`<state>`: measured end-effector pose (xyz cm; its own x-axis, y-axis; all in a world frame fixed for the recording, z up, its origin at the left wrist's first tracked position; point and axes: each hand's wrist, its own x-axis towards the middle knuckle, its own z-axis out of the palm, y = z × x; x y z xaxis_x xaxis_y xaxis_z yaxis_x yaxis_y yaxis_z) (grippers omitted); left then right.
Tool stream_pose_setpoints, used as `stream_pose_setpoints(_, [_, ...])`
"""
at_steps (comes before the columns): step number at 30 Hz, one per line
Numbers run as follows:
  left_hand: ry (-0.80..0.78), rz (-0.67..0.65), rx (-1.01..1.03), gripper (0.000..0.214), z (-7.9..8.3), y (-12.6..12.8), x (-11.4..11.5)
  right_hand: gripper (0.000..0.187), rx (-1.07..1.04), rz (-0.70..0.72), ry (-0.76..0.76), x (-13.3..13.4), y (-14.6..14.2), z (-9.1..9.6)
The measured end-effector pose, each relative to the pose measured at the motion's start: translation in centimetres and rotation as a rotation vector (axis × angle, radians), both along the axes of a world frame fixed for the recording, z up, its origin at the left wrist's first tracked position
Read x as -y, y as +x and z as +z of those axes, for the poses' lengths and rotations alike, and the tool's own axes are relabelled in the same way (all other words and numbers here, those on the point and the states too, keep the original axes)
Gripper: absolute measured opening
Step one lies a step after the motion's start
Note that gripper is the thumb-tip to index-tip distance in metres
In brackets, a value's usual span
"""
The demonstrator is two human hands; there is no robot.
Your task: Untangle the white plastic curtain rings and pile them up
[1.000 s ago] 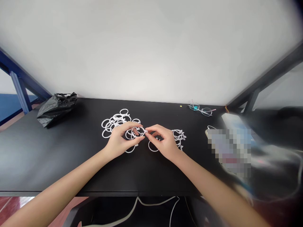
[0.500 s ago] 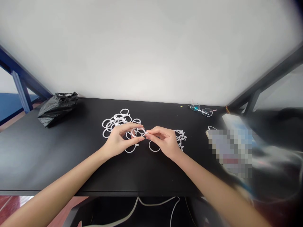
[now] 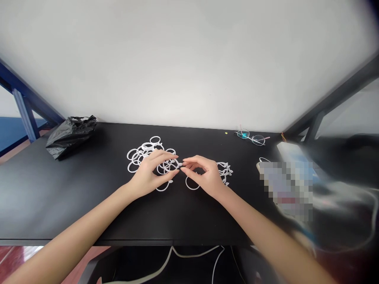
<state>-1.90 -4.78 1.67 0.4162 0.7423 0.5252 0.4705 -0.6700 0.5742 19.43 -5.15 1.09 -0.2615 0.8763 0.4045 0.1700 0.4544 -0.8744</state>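
Observation:
My left hand (image 3: pixel 151 173) and my right hand (image 3: pixel 204 175) meet over the middle of a black table (image 3: pixel 89 197). Both pinch a thin white plastic ring (image 3: pixel 171 165) between thumb and fingers, the fingertips almost touching. A loose heap of white rings (image 3: pixel 145 152) lies just behind my left hand. A smaller cluster of white rings (image 3: pixel 225 170) lies behind my right hand. One single ring (image 3: pixel 191 184) rests on the table under my right hand.
A crumpled black plastic bag (image 3: pixel 71 132) sits at the table's far left. A pair of glasses (image 3: pixel 251 137) lies at the far right by the wall. A blurred-out object (image 3: pixel 286 183) lies at the right. White cables (image 3: pixel 189 256) hang below the front edge.
Both hands stayed in place with small finger movements on the ring; the ring has tilted lower, towards the table.

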Motion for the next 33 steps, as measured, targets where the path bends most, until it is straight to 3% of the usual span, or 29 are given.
stream_pose_setpoints(3, [0.190, 0.105, -0.225, 0.026, -0.5, -0.4, -0.5, 0.010, 0.185, -0.042, 0.215, -0.3, 0.5, -0.3])
stream_pose_setpoints(5, [0.213, 0.154, -0.315, 0.029, -0.8, -0.6, -0.8, 0.009, 0.318, -0.031, 0.273, -0.4, 0.7, -0.5])
stream_pose_setpoints(9, [0.186, 0.206, -0.410, 0.033, -1.7, -0.8, -1.4, 0.014, 0.526, 0.042, 0.234, -0.3, 0.8, -0.6])
stream_pose_setpoints(13, [0.132, 0.217, -0.441, 0.034, -2.2, -1.0, -1.7, 0.013, 0.627, 0.023, 0.194, -0.4, 0.7, -0.6])
stream_pose_setpoints(27, [0.101, 0.208, -0.405, 0.031, -2.3, -0.9, -1.6, 0.015, 0.422, 0.015, 0.158, -0.5, 0.4, -1.0])
stream_pose_setpoints(33, [0.102, 0.209, -0.366, 0.032, -1.8, -0.7, -1.3, 0.017, 0.514, -0.075, 0.202, -0.5, 0.6, -0.8])
